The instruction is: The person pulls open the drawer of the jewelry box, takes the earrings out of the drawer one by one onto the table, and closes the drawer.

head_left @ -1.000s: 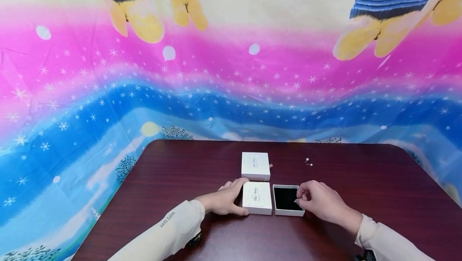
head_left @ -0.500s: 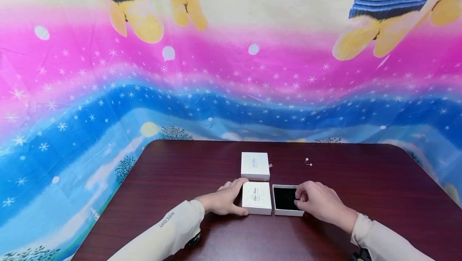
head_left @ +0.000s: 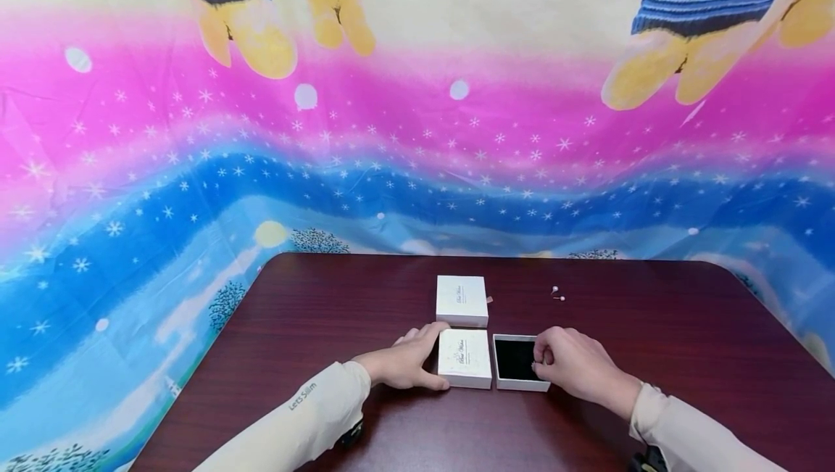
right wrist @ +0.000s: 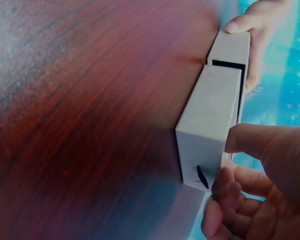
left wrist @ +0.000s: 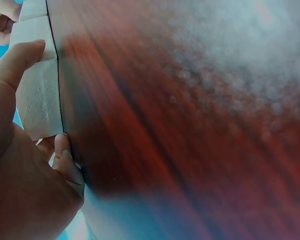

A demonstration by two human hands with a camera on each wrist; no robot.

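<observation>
At the table's middle, my left hand (head_left: 409, 359) holds the left side of a closed white box (head_left: 464, 358), thumb at its near edge and fingers at the far corner. In the left wrist view, thumb and fingers span the box (left wrist: 40, 102). To its right stands a shallow white box (head_left: 522, 386) without a lid, lined in black (head_left: 514, 357). Over the liner's right side, my right hand (head_left: 577, 359) pinches a small silvery piece, mostly hidden by the fingertips. In the right wrist view, a black ribbon tab (right wrist: 202, 176) shows on the open box's side.
A second closed white box (head_left: 461, 299) stands just behind the held one, with a small pale tab (head_left: 489, 299) at its right. Two pearl-headed stud earrings (head_left: 558, 294) lie at the back right of the dark red table (head_left: 326, 298). A printed cloth (head_left: 417, 131) hangs behind.
My right hand has shifted slightly left over the black liner, and its fingertips now cover more of the small silvery piece. My left hand and the boxes stay in place.
</observation>
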